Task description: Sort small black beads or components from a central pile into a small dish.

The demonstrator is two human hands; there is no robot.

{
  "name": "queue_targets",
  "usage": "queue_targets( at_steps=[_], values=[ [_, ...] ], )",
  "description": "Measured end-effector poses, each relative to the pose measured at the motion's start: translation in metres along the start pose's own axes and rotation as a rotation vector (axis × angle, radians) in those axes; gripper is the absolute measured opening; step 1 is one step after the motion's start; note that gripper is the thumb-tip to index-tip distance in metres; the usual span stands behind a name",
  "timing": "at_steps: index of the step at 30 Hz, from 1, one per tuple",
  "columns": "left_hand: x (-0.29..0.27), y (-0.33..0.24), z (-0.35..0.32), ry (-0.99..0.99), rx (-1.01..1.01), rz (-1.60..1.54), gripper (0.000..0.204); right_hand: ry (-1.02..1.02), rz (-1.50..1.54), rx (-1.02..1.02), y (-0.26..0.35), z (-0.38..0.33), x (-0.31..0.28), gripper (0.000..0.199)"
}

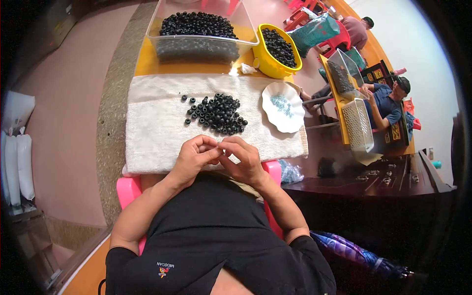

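My left hand and my right hand meet at the fingertips over the near edge of a white towel. Thumb and fingers of each are pinched together. Whatever lies between them is too small or hidden to make out. Just beyond my fingers is a loose pile of small black round pieces with holes in them; a few lie apart at its left. To the right of the pile, a white plate with a scalloped rim bears tiny pale blue-green bits.
Behind the towel stand a clear plastic bin and a yellow tub, both holding many black pieces. Crumpled white paper lies between them. At right, a person sits by a white basket; another person is farther back.
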State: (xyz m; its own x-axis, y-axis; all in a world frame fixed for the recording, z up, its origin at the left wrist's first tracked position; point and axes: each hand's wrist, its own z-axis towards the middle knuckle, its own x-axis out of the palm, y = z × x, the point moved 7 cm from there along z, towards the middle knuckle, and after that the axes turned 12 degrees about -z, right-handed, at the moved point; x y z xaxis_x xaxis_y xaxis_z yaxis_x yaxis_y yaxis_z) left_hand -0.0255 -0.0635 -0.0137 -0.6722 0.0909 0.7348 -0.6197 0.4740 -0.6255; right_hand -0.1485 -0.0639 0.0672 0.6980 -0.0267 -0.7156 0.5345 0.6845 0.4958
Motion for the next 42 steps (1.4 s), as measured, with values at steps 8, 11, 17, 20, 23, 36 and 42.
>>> queue_targets(
  at_steps=[8, 11, 17, 20, 23, 36, 42],
  values=[
    [0.002, 0.002, -0.001, 0.008, -0.058, -0.102, 0.021, 0.056, 0.26, 0.073, -0.009, -0.007, 0.005, 0.038],
    [0.001, 0.005, 0.0, 0.022, -0.089, -0.117, 0.02, 0.083, 0.32, 0.148, -0.013, -0.009, 0.006, 0.035],
    [0.002, 0.004, -0.002, 0.008, -0.093, -0.123, 0.019, -0.02, 0.236, 0.099, -0.008, -0.008, -0.001, 0.033],
    [-0.002, 0.006, -0.001, -0.022, -0.085, -0.135, 0.019, -0.038, 0.184, 0.068, -0.01, -0.01, 0.0, 0.033],
    [0.0, 0.006, -0.002, -0.033, -0.092, -0.154, 0.019, -0.015, 0.155, 0.032, -0.005, -0.008, -0.002, 0.035],
    [0.006, 0.004, -0.003, -0.004, -0.082, -0.177, 0.02, 0.035, 0.114, 0.061, -0.008, -0.011, 0.002, 0.042],
    [0.001, 0.006, -0.003, -0.067, -0.057, -0.158, 0.018, -0.174, -0.096, -0.101, 0.011, -0.01, -0.008, 0.033]
  ],
)
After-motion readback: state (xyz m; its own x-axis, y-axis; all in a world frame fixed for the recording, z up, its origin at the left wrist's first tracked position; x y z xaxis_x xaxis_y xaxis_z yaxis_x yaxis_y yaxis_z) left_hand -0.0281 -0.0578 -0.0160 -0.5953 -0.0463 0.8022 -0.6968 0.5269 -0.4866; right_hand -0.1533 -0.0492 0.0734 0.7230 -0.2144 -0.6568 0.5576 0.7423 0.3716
